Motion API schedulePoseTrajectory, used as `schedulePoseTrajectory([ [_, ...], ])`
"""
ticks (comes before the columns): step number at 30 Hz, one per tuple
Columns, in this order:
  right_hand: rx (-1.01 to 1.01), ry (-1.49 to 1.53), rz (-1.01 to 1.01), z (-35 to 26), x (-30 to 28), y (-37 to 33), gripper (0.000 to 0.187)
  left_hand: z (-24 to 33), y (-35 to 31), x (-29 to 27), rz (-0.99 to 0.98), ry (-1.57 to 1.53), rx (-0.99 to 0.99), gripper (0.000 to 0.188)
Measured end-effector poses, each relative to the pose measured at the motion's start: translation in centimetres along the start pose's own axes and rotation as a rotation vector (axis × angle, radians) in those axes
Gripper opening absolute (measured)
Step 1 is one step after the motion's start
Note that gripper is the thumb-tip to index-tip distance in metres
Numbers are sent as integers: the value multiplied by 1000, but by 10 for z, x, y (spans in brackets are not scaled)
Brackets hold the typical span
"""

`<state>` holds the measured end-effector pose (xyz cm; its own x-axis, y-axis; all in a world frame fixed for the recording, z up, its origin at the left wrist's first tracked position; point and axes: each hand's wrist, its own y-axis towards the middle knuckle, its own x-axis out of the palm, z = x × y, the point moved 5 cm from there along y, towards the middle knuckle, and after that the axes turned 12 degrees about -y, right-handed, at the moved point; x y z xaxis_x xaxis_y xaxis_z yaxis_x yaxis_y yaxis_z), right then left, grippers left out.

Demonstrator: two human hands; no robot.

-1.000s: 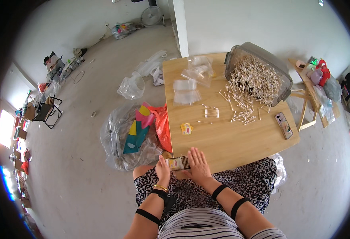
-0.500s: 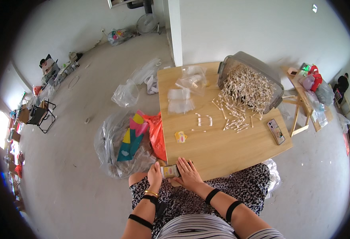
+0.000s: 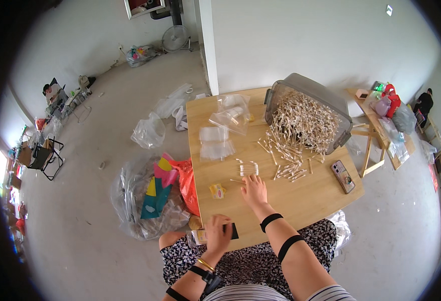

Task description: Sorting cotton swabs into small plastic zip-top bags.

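Note:
My right hand (image 3: 254, 192) reaches over the wooden table (image 3: 280, 205), fingers spread a little and pointing down. Its fingertips are beside a neat row of cotton swabs (image 3: 249, 168) and a single cotton swab (image 3: 238, 181); whether they touch is unclear. My left hand (image 3: 219, 232), slightly blurred, is at the table's near edge with fingers and thumb apart. Beside it lie a flat black piece (image 3: 234, 231), partly covered by the hand, and a small clear packet with a yellow-and-white label (image 3: 197, 237). Farther in sits a small yellow-and-white paper piece (image 3: 217, 191).
A grey plastic bin (image 3: 344, 108) lies tipped, spilling a heap of cotton swabs (image 3: 305, 120). Clear plastic bags (image 3: 216, 143) are at the table's left, a phone (image 3: 342, 176) at its right. A red bag (image 3: 188, 185) and a large clear bag (image 3: 130, 200) stand left of the table.
My right hand has left the table edge and moved forward to the swab row. My left hand has let go of the labelled packet and shifted right, over the black piece. The view has tilted slightly.

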<state>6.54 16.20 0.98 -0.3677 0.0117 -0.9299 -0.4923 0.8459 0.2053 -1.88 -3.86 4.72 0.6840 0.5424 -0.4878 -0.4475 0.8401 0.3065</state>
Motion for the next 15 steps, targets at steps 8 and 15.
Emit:
schedulePoseTrajectory([
  [8,-73,-82,5,32,-5,19,15,-2,-4,58,-293,121,119,22],
  [15,-28,79,120,46,-6,51,21,-8,1,64,-318,101,178,21],
])
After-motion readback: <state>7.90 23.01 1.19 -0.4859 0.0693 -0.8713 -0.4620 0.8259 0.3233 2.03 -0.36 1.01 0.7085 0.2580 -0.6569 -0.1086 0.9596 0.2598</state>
